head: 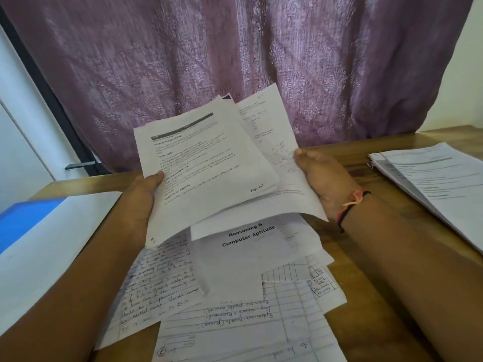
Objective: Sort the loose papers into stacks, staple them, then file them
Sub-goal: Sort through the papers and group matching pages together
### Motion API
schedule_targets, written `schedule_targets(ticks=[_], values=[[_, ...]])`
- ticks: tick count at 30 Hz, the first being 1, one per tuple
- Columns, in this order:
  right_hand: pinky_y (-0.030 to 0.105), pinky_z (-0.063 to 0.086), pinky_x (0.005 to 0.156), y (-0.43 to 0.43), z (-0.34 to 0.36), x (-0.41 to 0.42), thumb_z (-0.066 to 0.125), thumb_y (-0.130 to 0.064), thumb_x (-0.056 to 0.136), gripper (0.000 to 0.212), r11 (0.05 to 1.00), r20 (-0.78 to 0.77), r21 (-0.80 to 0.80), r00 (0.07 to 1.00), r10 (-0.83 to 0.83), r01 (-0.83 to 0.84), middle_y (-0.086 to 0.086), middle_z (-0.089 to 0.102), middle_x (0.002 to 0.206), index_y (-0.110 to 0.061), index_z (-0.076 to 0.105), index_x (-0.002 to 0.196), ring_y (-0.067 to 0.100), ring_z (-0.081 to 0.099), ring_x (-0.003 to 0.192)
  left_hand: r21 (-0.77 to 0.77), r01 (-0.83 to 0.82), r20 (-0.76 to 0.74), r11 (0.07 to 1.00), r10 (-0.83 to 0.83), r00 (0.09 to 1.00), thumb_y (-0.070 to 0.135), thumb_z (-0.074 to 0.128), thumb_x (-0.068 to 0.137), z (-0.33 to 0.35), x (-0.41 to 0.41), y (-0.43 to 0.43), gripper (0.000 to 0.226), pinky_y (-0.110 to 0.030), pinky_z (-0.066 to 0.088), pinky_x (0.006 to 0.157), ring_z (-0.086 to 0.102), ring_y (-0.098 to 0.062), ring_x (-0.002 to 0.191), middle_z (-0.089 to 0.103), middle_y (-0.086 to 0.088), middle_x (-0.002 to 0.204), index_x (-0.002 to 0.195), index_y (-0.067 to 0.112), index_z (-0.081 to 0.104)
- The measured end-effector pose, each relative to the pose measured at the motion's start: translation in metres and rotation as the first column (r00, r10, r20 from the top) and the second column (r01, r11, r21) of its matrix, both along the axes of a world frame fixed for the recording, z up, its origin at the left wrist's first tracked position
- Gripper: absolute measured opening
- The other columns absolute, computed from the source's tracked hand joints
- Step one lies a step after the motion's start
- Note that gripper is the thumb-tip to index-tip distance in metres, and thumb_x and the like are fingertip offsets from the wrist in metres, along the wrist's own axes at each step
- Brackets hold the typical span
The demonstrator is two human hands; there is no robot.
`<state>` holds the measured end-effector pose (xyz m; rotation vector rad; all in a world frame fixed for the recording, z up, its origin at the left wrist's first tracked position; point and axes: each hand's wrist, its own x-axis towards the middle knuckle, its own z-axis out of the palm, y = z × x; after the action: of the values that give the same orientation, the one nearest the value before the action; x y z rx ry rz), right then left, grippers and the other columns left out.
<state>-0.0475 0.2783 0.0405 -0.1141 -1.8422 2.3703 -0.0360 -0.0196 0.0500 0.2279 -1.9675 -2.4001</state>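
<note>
a: what's closest to you?

b: my left forearm (65, 283) and right forearm (418, 270), at the bottom corners. between them the loose sheets (235, 327) lie spread over the table (371, 322), overlapping at all angles. a lined handwritten one is at the very bottom. another handwritten page (162, 280) lies to its left. over both lies a printed sheet (235, 257) headed "reasoning & computer aptitude".

a: and your hands?

b: both are above that heap, holding a bundle of printed pages (209, 165) tilted toward me. my left grip (146, 197) pinches the bundle's left edge, thumb on the front page, fingers hidden behind. my right grip (321, 178) has its thumb pressed on the right edge of a back sheet that fans out from the rest. its fingers are behind the paper, so i can't tell how they lie. a thread bracelet (352, 202) sits on that wrist.

a: can you read the front page?

b: headings only: "task goal", "required props". the small print is blurred.

a: what else is on the table?

b: a stack of printed papers (439, 184) at the far right, well apart from the heap. at the left edge there's what looks like a blue and white folder (39, 231), lying flat. behind the table hangs a purple curtain (235, 61).
</note>
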Motion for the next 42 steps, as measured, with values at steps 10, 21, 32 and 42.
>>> schedule_targets(ticks=[10,21,32,42], values=[[0.039,0.058,0.083,-0.034,0.008,0.025,0.057,-0.034,0.098,0.041,0.919,-0.056,-0.15,0.932,0.359,-0.363,0.018,0.071,0.116,-0.004,0.067,0.123,0.032,0.069,0.1,-0.268,0.043,-0.059,0.962,-0.061,0.996,0.03,0.056,0.103,-0.005,-0.001,0.013,0.021,-0.031,0.057,0.076,0.073,-0.018,0.095,0.076,0.002,0.113,0.121,0.028,0.067],[0.028,0.05,0.07,-0.003,-0.022,0.001,0.074,-0.055,0.081,0.037,0.319,0.048,0.947,0.999,-0.016,-0.04,-0.009,0.063,0.075,-0.019,0.067,0.079,0.014,0.061,0.076,0.359,-0.069,-0.027,0.931,0.084,0.996,0.02,0.046,0.105,0.001,-0.006,-0.016,0.039,-0.014,0.05,0.046,0.068,-0.003,0.058,0.068,-0.002,0.096,0.141,0.004,0.052],[0.028,0.049,0.076,-0.001,-0.021,-0.001,0.081,-0.033,0.082,0.016,0.501,0.051,0.865,0.998,-0.035,-0.027,-0.011,0.065,0.087,-0.023,0.069,0.086,0.014,0.063,0.086,0.306,-0.021,-0.001,0.952,0.022,1.0,0.019,0.053,0.104,-0.006,-0.013,-0.017,0.052,-0.02,0.053,0.042,0.072,-0.012,0.054,0.077,-0.005,0.071,0.06,0.008,0.079],[0.02,0.034,0.055,0.01,-0.014,-0.01,0.061,-0.029,0.098,0.011,0.643,-0.203,0.711,0.958,-0.202,0.286,-0.007,0.065,0.081,-0.02,0.067,0.095,0.009,0.058,0.073,-0.002,-0.112,-0.04,0.994,0.112,0.993,0.03,0.06,0.101,-0.01,-0.021,-0.027,0.03,-0.039,0.059,0.084,0.074,-0.023,0.097,0.075,-0.002,0.116,0.129,0.023,0.067]])
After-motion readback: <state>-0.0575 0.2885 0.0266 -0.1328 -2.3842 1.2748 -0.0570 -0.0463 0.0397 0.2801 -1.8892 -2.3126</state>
